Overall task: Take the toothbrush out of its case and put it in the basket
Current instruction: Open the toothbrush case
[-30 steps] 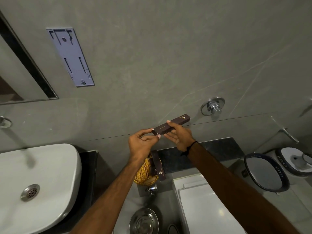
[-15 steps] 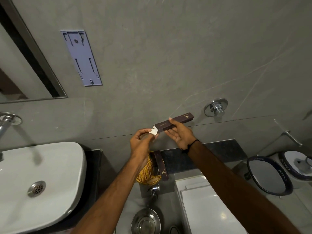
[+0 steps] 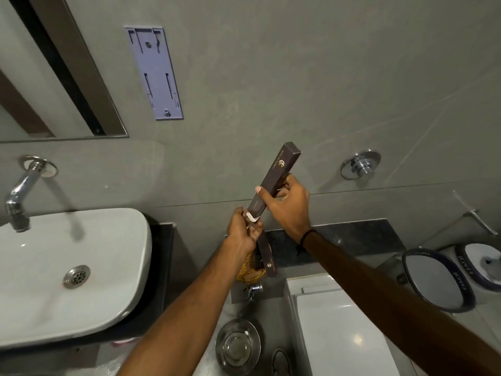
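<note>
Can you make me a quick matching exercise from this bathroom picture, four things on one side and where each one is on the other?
Things:
1. dark box
2. basket
3. sink
4. steel bowl

Places:
A. on the ledge, partly behind the left hand
B. far left, under the tap
C. held up by the right hand
D. bottom centre, between the forearms

Pairs: 1-C, 2-A, 3-B, 4-D

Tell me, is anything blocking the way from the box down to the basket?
Partly. The left hand and its forearm cover much of the basket, and a second dark box leans at its right side. The held box, gripped by the right hand, is above; no toothbrush shows yet.
</note>
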Motion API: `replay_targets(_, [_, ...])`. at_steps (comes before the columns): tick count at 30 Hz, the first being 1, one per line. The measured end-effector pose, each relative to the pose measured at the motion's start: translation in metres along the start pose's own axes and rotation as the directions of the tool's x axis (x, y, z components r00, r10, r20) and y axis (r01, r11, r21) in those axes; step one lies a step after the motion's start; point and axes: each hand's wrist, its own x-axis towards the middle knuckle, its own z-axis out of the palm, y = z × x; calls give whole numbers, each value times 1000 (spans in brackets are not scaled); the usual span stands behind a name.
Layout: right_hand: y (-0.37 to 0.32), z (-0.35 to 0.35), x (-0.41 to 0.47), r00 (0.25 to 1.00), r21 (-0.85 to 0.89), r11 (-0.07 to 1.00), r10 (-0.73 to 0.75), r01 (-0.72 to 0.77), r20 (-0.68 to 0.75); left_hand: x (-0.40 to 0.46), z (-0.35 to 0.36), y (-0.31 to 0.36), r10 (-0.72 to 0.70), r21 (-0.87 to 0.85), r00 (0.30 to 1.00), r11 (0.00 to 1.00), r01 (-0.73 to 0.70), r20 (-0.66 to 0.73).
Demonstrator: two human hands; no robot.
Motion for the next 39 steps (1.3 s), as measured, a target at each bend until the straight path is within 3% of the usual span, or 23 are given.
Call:
replay_targets(5, [-10, -2, -6, 996, -52, 996, -76, 79, 50, -6, -5, 1, 27, -39, 1000, 999, -26, 16])
replay_targets(28, [-24, -9, -1, 973, -46, 981, -192, 187, -125, -9, 7, 10, 21, -59, 998, 998, -17, 63])
replay_targets(30, [-21, -11, -2, 983, -75, 984, -168, 163, -76, -8, 8, 7, 25, -56, 999, 998, -23, 33])
replay_targets(35, [-18, -15, 15, 980, 28, 992, -120, 126, -158, 5, -3, 4, 47, 117, 995, 992, -36, -86])
replay_targets(39, [-5, -27, 48, 961, 130, 990, 84, -51, -265, 19, -21, 11, 155, 215, 949, 972, -96, -275])
